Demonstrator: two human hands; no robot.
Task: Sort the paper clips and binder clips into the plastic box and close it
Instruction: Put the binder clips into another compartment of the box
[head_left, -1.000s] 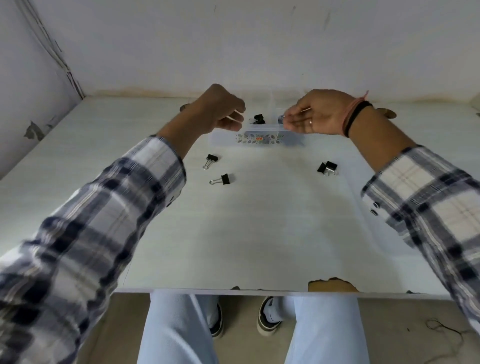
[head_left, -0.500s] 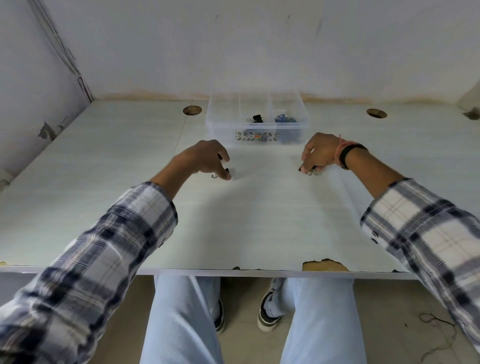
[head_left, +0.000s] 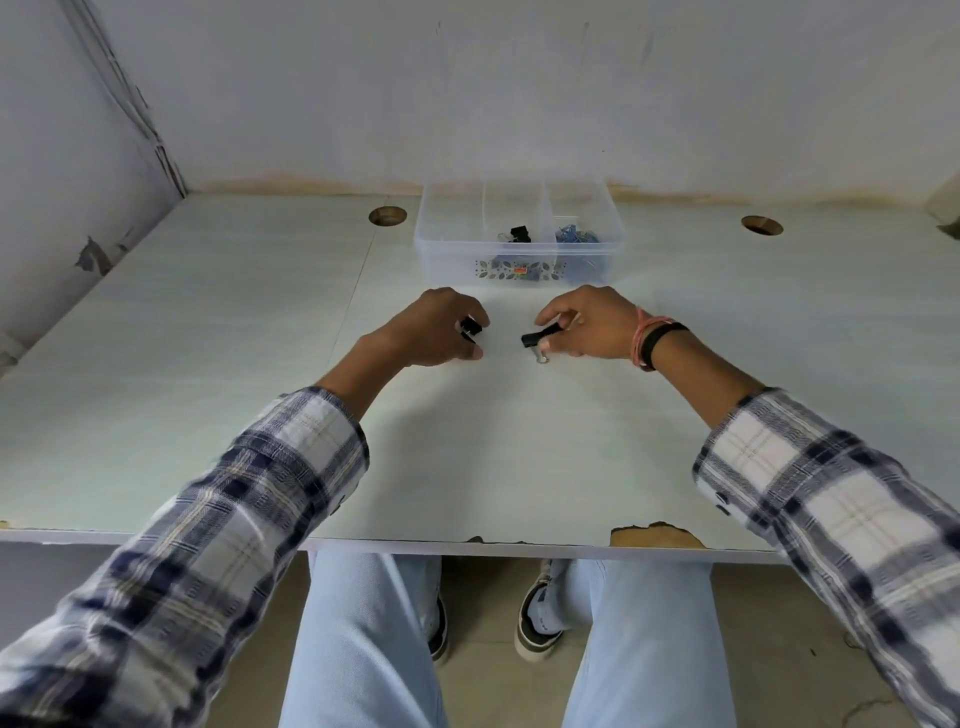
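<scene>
A clear plastic box (head_left: 519, 254) with dividers stands open at the back of the table. One black binder clip (head_left: 518, 234) lies in its middle compartment and blue paper clips (head_left: 575, 236) fill the right one. Just in front of the box, my left hand (head_left: 441, 332) grips a black binder clip (head_left: 470, 329) in curled fingers. My right hand (head_left: 589, 325) pinches black binder clips (head_left: 537, 338), their silver handles hanging below. No lid is visible.
The white table (head_left: 493, 441) has two round cable holes (head_left: 387, 215) (head_left: 761, 225) at the back and a chipped front edge (head_left: 657, 535). Walls close in at the left and rear. My knees and shoes show under the table.
Both hands came back from the box, dropped to the table and picked up the loose binder clips. They now hold them close together in front of the box.
</scene>
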